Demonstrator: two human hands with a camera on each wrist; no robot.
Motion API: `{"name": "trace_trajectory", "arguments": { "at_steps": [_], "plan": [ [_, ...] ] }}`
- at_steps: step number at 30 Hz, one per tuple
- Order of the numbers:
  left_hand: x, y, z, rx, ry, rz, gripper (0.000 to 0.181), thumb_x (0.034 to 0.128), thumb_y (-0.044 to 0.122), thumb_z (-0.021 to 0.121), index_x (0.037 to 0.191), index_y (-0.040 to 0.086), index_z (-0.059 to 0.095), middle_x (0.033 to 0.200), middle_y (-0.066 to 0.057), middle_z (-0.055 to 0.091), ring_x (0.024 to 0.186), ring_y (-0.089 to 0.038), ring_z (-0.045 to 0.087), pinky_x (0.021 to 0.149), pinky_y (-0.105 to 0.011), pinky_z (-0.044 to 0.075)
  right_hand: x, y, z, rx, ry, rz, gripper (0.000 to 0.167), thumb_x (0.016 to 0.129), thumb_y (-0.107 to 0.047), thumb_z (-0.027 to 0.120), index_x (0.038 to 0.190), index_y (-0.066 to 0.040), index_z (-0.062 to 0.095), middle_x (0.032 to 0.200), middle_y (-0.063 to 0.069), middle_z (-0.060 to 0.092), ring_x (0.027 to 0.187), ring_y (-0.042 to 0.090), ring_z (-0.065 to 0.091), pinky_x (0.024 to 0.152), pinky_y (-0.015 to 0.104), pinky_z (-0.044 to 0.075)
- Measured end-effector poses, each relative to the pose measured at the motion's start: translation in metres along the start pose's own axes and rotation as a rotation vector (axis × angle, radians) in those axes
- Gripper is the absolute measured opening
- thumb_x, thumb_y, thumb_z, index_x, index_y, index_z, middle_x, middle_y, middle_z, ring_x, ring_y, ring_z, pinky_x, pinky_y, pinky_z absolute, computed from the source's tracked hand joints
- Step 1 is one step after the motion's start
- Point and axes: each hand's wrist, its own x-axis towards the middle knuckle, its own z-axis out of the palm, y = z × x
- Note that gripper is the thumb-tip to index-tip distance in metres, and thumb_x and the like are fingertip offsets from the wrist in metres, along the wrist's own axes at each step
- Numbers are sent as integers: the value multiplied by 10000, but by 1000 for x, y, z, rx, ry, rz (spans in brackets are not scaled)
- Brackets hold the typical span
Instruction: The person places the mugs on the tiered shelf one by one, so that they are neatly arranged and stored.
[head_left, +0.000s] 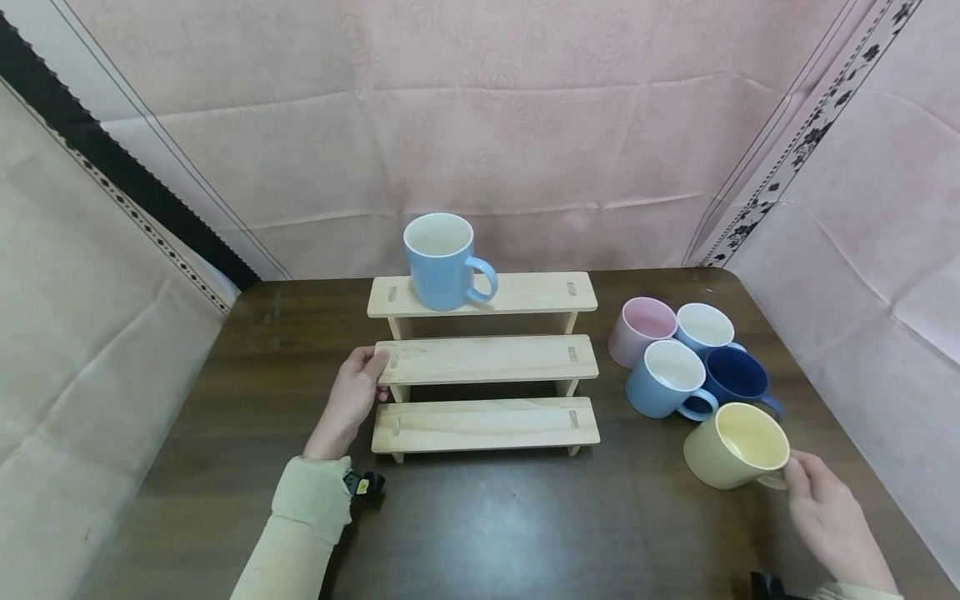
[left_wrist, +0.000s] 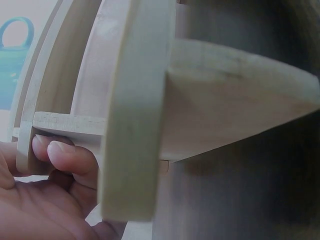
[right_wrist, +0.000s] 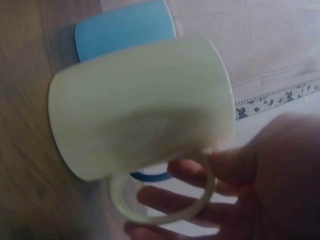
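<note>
A three-step wooden rack stands mid-table, with a light blue mug upright on its top step. My left hand pinches the left end of the middle step between thumb and fingers; the left wrist view shows the fingertips under the board. At the right, my right hand grips a pale yellow mug by its handle. In the right wrist view the fingers pass through that handle. The yellow mug is upright with a slight tilt; whether its base touches the table I cannot tell.
Behind the yellow mug a tight group stands on the brown table: a pink mug, a light blue mug, a dark blue mug and another light blue mug. Pale patterned cloth hangs around the table.
</note>
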Motion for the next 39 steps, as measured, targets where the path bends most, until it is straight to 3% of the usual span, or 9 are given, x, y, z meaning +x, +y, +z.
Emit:
{"name": "trace_trajectory", "arguments": {
  "at_steps": [6, 13, 16, 21, 26, 31, 34, 36, 39],
  "plan": [
    [-1, 1, -1, 7, 0, 2, 403, 1059, 259, 384, 1313, -54, 410, 952, -113, 478, 708, -161, 464, 621, -244, 444, -5, 4, 2, 2, 7, -40, 382, 1050, -229, 418, 1226, 107, 463, 1110, 337, 554, 964, 431, 536, 741, 479, 406],
    [0, 1, -1, 14, 0, 4, 404, 1060, 264, 384, 1315, -49, 410, 956, -112, 479, 715, -168, 466, 633, -256, 446, -12, 2, 5, -40, 92, -15, 254, 994, -280, 574, 1066, -39, 604, 934, 169, 645, 721, 87, 488, 623, 368, 383],
    [0, 0, -1, 10, 2, 5, 400, 1060, 259, 384, 1313, -50, 410, 947, -109, 478, 709, -166, 464, 628, -257, 447, -14, 1, 8, -35, 138, -9, 246, 976, -281, 606, 1046, -48, 642, 925, 190, 665, 741, 162, 546, 631, 433, 405],
    [0, -1, -1, 2, 5, 9, 392, 1059, 250, 386, 1303, -56, 412, 926, -104, 476, 700, -158, 464, 612, -241, 446, -18, -5, 14, -9, 214, 39, 289, 968, -287, 617, 1068, -20, 662, 1027, 283, 659, 893, 483, 592, 699, 561, 412],
    [0, -1, 0, 7, 8, 2, 395, 1059, 261, 387, 1307, -47, 411, 934, -104, 474, 711, -162, 466, 617, -242, 446, -22, -12, 22, 16, 294, 106, 302, 950, -303, 641, 1080, -34, 685, 1100, 263, 643, 978, 505, 578, 780, 558, 405],
    [0, -1, 0, 11, 7, 4, 401, 1059, 264, 388, 1311, -47, 411, 946, -110, 476, 716, -165, 466, 621, -242, 449, -24, -19, 28, 36, 373, 193, 276, 905, -317, 698, 1028, -71, 720, 1024, 209, 688, 842, 286, 636, 808, 505, 406],
    [1, -2, 0, 9, 6, 4, 403, 1060, 265, 386, 1314, -48, 408, 948, -110, 476, 714, -163, 466, 619, -236, 448, -24, -21, 30, 54, 406, 250, 275, 882, -335, 723, 1010, -92, 733, 920, 132, 726, 734, 12, 567, 812, 478, 405],
    [1, -2, 0, 8, 6, 5, 403, 1060, 266, 387, 1312, -47, 408, 949, -109, 473, 713, -159, 465, 618, -233, 447, -25, -22, 31, 66, 419, 282, 285, 869, -354, 735, 1010, -105, 738, 859, 0, 737, 688, -143, 462, 805, 429, 410],
    [1, -2, 0, 3, 12, 6, 401, 1058, 266, 393, 1305, -50, 416, 945, -110, 478, 708, -153, 467, 618, -238, 449, -27, -23, 32, 82, 440, 295, 290, 855, -365, 749, 1005, -117, 742, 759, -286, 641, 654, -257, 345, 756, 305, 401]
  ]
}}
